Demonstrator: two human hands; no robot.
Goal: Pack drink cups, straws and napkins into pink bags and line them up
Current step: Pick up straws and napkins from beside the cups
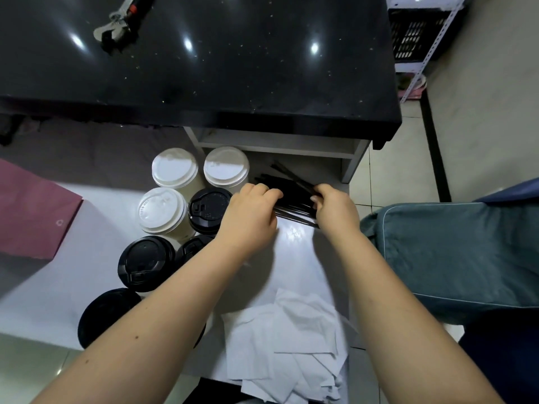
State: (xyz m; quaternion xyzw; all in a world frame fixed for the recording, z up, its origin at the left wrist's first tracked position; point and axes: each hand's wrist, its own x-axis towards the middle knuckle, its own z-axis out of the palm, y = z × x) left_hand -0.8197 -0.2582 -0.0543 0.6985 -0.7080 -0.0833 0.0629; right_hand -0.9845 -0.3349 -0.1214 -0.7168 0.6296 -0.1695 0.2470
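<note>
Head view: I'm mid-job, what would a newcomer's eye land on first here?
At centre, the left hand and right hand both grip a bundle of black straws. Just left of them stands a cluster of lidded cups, white lids farther away and black lids nearer. White napkins lie in a loose pile at the near edge, and a pink bag sits at far left.

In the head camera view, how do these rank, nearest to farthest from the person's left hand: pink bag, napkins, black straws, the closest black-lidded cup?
From the left hand:
1. black straws: in its grip.
2. black-lidded cup: just left of it.
3. napkins: lower down, toward the person.
4. pink bag: far left edge.
</note>
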